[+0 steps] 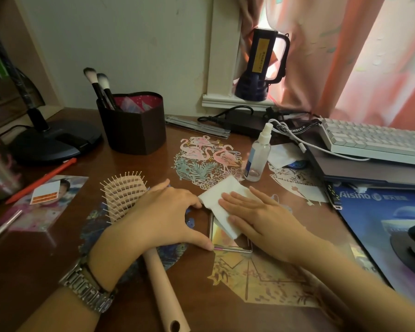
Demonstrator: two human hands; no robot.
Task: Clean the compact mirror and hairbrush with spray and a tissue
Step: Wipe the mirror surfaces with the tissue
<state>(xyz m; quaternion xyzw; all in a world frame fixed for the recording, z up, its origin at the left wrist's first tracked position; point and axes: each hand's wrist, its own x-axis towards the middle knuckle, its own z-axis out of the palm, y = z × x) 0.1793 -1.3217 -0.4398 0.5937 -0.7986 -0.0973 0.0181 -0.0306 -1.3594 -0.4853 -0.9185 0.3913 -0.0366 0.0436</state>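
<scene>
The compact mirror (225, 240) lies open and flat on the brown desk near the middle. My left hand (168, 216) braces its left edge, thumb at the near corner and fingertips at the far corner. My right hand (256, 216) lies flat on a folded white tissue (221, 202), pressing it onto the mirror glass. The beige hairbrush (125, 195) rests bristles up to the left, its handle running under my left wrist toward the near edge. A clear spray bottle (258, 156) with a white nozzle stands upright beyond the mirror on the right.
A dark heart-shaped holder (134, 130) with makeup brushes stands at the back left beside a black lamp base (55, 142). A white keyboard (374, 142), cables and a blue mat (379, 224) fill the right side. Photos and a red pen (41, 180) lie at the left.
</scene>
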